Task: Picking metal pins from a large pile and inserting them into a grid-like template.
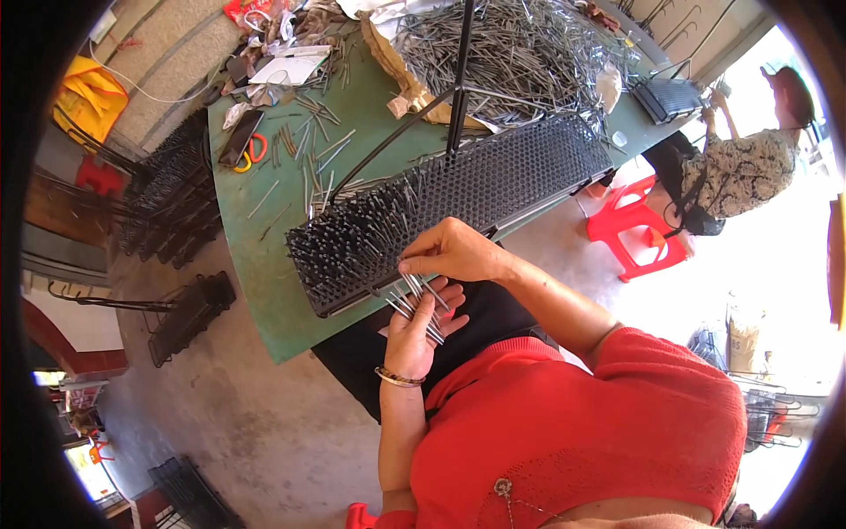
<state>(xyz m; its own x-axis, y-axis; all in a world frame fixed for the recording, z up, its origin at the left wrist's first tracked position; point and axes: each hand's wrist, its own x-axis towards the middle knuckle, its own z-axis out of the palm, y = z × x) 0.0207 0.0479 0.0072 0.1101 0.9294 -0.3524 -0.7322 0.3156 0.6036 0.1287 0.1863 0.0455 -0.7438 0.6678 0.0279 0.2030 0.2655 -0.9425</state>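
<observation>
Several thin silvery metal rods [426, 321] lie across the palm and fingers of my left hand [411, 344], its thumb over them. Just above it, my right hand [463, 251] has thumb and forefinger pinched at the upper end of a rod from this bunch. Both hands are at the near edge of a long black perforated rack [529, 167]. Dark-tipped rods [344, 251] stand upright, closely packed, in the rack's left end. Its holes toward the right show no rods. A black metal frame [458, 115] rises from the rack's far side.
A large heap of loose rods [520, 53] covers the far part of the green table [256, 304]. Scissors [254, 152] and a dark phone [241, 138] lie at the left. More black racks [189, 317] stand on the floor. Another person [749, 172] sits at right by a red stool [630, 225].
</observation>
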